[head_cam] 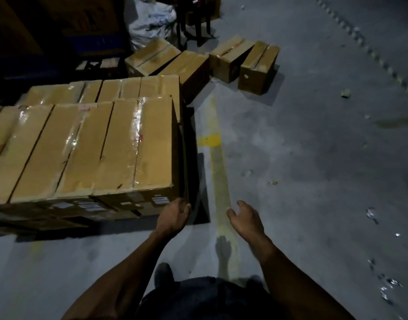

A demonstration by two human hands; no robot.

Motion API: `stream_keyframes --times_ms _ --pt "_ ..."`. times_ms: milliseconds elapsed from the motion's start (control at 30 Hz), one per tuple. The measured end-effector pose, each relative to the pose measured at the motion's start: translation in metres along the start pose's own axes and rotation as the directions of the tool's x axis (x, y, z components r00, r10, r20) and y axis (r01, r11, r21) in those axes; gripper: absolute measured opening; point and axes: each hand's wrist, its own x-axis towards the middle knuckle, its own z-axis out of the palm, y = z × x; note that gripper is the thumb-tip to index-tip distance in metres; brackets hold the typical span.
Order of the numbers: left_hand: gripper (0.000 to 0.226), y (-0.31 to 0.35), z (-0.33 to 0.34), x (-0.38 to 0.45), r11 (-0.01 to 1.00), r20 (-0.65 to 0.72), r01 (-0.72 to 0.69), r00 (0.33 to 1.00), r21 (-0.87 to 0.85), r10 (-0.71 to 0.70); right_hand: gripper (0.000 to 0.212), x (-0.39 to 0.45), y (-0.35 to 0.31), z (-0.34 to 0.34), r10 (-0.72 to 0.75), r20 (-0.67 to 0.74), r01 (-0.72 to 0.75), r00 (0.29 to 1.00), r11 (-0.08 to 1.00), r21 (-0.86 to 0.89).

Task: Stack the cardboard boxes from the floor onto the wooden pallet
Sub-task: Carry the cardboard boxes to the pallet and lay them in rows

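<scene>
Stack: the stacked boxes [87,144] fill the left of the scene, packed side by side in two rows with taped tops level — likely set tight so the next layer sits flat.
Pallet: the wooden pallet [36,224] shows only as a dark low edge under the near row; the rest is hidden by the load.
Boxes left: four loose boxes [221,61] lie on the floor [314,158] at the far middle, just beyond the far right corner of the stack, close together and at mixed angles.
Left hand: the left hand [174,214] is at the near right corner of the stack, fingers curled at the box edge; whether it touches the cardboard I cannot tell. Its grip is narrow and holds nothing that I can see.
Right hand: the right hand [243,215] hangs free over the yellow floor line [219,172], well clear of any box, its grip loose and half wide, empty.
Step in hand: probably between boxes — both hands carry nothing and the view faces the loose ones.
Next move: likely a walk to the far boxes, taking the nearest first.
Risk: litter on the right of the floor could catch a foot.
</scene>
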Motion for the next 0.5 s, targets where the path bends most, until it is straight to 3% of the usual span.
stream_keyframes --times_ms 267,500 --pt "0.06 0.143 0.052 0.015 0.991 -0.027 0.048 0.998 -0.129 -0.052 0.064 0.038 0.07 -0.105 -0.061 0.063 0.059 0.996 0.998 0.03" --pt "0.058 0.212 0.068 0.098 0.983 -0.043 0.08 0.995 -0.164 -0.089 0.065 0.114 0.073 -0.172 -0.055 0.053 0.053 0.997 0.998 0.036"
